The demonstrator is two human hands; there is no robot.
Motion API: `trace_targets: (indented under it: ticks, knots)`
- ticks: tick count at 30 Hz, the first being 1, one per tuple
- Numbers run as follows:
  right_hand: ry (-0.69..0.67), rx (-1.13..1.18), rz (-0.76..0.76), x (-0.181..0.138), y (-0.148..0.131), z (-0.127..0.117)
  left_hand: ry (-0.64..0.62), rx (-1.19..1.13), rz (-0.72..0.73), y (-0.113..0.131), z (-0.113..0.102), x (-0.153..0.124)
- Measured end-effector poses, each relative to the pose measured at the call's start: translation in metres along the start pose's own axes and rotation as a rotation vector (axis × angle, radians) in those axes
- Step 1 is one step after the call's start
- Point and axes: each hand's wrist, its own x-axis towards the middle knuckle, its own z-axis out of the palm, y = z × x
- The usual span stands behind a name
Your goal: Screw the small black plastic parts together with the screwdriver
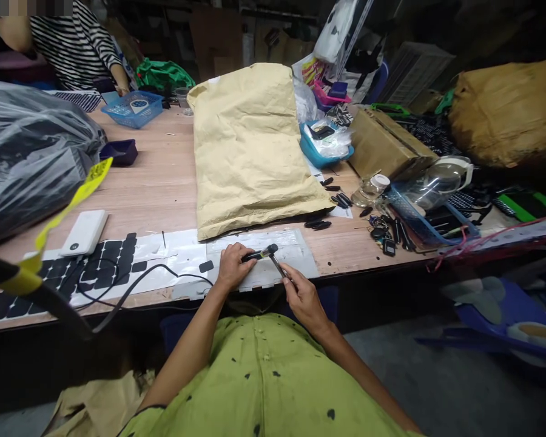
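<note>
Near the table's front edge my left hand [233, 264] is closed around one end of a short black cylindrical piece [262, 252] with a pale band near its far end. My right hand [304, 294] grips a thin dark rod-shaped tool [278, 266]. The tool's tip meets or nearly meets the banded end of the black piece; I cannot tell if they are joined. Both hands are over a grey-white sheet [295, 252] on the table. Beyond them lies a large cream paper bag [250, 152]. Left of my left hand is a white sheet bearing black stickers [113, 261].
A white power bank [85, 232] with a black cable [150, 270] lies at left, beside a plastic-wrapped bundle [31, 158]. At right are small black parts [341, 200], a glass jar [369, 189], a blue basket [430, 215] and a cardboard box [386, 142]. A person in stripes [68, 45] sits opposite.
</note>
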Motion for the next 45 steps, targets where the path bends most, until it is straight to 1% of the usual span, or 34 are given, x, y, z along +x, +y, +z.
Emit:
trace_targets:
  ticks: [3,10,14,20,25,28,31,34,38,40,42,43,44,45]
  knots:
    - [-0.006,-0.048,-0.074,0.006,-0.003,0.003,-0.005,-0.008,0.003,0.0,0.002,0.001]
    - [-0.038,-0.144,-0.167,0.006,-0.006,0.009,-0.015,-0.004,-0.03,0.003,0.005,0.002]
    - [-0.06,-0.188,-0.143,0.004,-0.004,0.008,-0.003,-0.011,-0.032,0.003,0.006,0.002]
    - [0.025,-0.157,-0.137,0.005,-0.006,0.002,0.001,-0.008,-0.033,0.001,0.006,0.002]
    - [-0.02,-0.19,-0.127,0.004,0.003,0.004,0.022,-0.002,-0.034,0.002,0.005,0.002]
    - [0.056,-0.286,-0.083,0.011,0.011,-0.002,0.017,-0.003,-0.034,0.002,0.005,0.001]
    - [0.136,-0.485,-0.015,0.028,0.024,-0.013,0.013,-0.001,-0.034,0.002,0.005,0.0]
    - [0.126,-0.686,0.011,0.045,0.039,-0.021,0.015,0.001,-0.032,0.001,0.007,0.002]
    - [0.162,-0.79,0.007,0.056,0.05,-0.015,0.01,-0.02,-0.017,-0.002,0.003,0.004]
    - [0.195,-0.806,-0.001,0.056,0.051,-0.01,0.016,-0.082,0.03,0.0,-0.001,-0.003]
    - [0.21,-0.813,-0.014,0.055,0.05,-0.006,-0.031,-0.208,0.13,0.005,-0.005,-0.02]
    - [0.211,-0.813,-0.021,0.054,0.05,-0.004,-0.095,-0.287,0.188,0.008,-0.005,-0.031]
    - [0.211,-0.812,-0.025,0.054,0.049,-0.003,-0.194,-0.365,0.24,0.012,-0.004,-0.044]
    - [0.211,-0.813,-0.026,0.053,0.049,-0.003,-0.324,-0.431,0.268,0.014,-0.002,-0.056]
